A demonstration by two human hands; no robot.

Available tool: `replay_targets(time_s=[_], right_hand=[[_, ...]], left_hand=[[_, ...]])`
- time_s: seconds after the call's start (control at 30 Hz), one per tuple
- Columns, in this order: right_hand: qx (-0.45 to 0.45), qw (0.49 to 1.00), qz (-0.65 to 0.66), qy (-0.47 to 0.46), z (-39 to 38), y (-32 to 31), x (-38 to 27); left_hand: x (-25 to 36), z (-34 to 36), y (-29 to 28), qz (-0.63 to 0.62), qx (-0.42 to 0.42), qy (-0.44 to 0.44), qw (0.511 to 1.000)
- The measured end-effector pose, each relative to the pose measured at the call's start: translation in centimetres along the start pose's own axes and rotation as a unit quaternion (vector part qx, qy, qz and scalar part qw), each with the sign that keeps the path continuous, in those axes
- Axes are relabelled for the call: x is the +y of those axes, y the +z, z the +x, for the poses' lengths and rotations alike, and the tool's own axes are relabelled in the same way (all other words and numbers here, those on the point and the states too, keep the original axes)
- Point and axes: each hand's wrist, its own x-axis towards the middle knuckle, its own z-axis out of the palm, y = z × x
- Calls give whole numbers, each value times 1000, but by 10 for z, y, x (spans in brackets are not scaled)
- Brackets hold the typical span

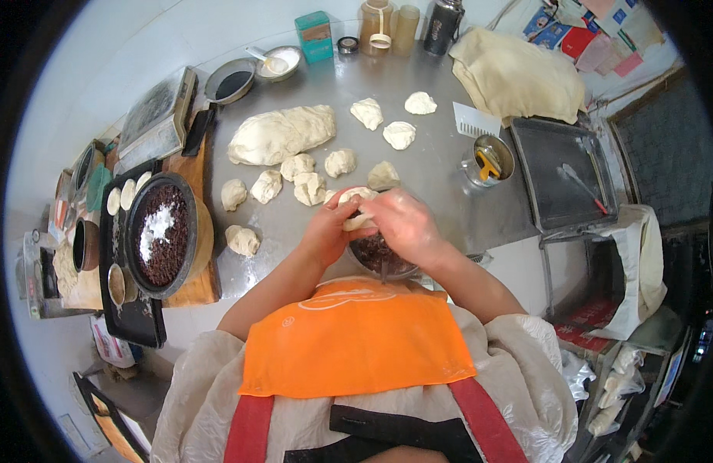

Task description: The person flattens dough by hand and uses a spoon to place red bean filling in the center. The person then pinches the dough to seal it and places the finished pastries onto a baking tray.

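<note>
Near the table's front edge, my left hand [329, 228] is closed round a piece of pale dough [359, 223], cupping it from the left. My right hand [406, 225] has its fingers bent onto the same dough from the right, pinching its edge. A little dark filling seems to show within the dough, partly covered by my fingers. Directly under my hands is a bowl holding dark reddish-brown filling [374, 253]; my right hand and forearm hide part of it. Several dough lumps [309, 188] lie just beyond my hands, with a large dough log [283, 134] behind them.
On the left, a big pan of dark filling topped with white powder [157, 224] stands by a black tray [133, 320] and a scale [157, 119]. To the right are a metal pot [477, 171], a white scraper [476, 121], a dark tray [561, 185] and a cloth-covered mound [518, 73].
</note>
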Motion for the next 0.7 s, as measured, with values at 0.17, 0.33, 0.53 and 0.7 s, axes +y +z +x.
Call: replay_targets(time_s=[0.17, 0.33, 0.53, 0.7], right_hand=[[-124, 922, 252, 265, 37, -5, -8], [-81, 793, 463, 386, 43, 35, -40], [-110, 826, 430, 347, 67, 103, -126], [-152, 774, 499, 358, 84, 136, -162]], left_hand=[[24, -18, -22, 82, -89, -12, 993], [57, -74, -69, 97, -106, 114, 983], [37, -128, -104, 28, 52, 214, 975], [54, -171, -146, 103, 41, 222, 969]])
